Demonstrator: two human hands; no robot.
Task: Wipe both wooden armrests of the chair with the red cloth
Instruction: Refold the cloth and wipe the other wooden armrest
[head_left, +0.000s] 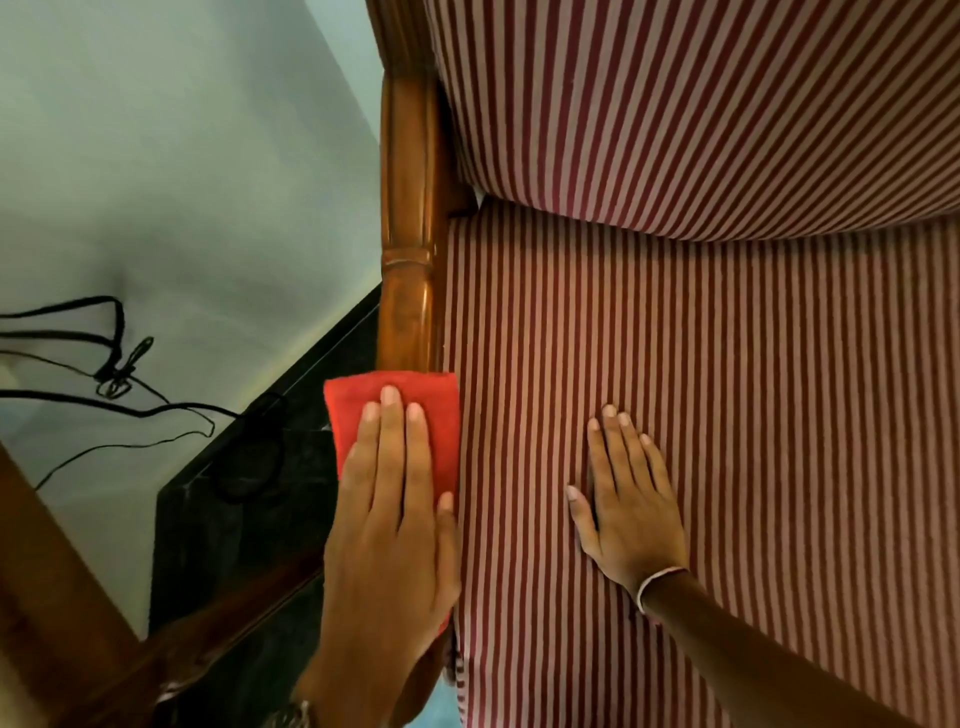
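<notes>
At the far left, thin black cables (111, 358) lie looped over a pale, glossy surface (182, 156), and a dark block-like object (244, 499) sits just beside the chair's frame. A strip of brown wood (47, 587) crosses the lower left corner.

Next comes the wooden armrest (410, 249) — polished, reddish-brown, with a turned ring partway along — running from the top of the view down toward the person. The red cloth (395, 410) lies folded over the armrest's near part, covering its width. The left hand (389, 530) rests flat on top of the cloth with fingers straight and close together, palm pressing the cloth against the wood; it is laid open on the fabric, not clenched around it. A watch or bracelet (293, 717) shows at that wrist, too blurred to tell which.

To the right, the striped seat cushion (727, 415) of the chair spreads out in red and pale lines, with the striped backrest (701, 104) above it. The right hand (626, 499) lies palm down on the seat, fingers extended and slightly spread, holding nothing — a thin pale band (657, 579) circles its wrist.
</notes>
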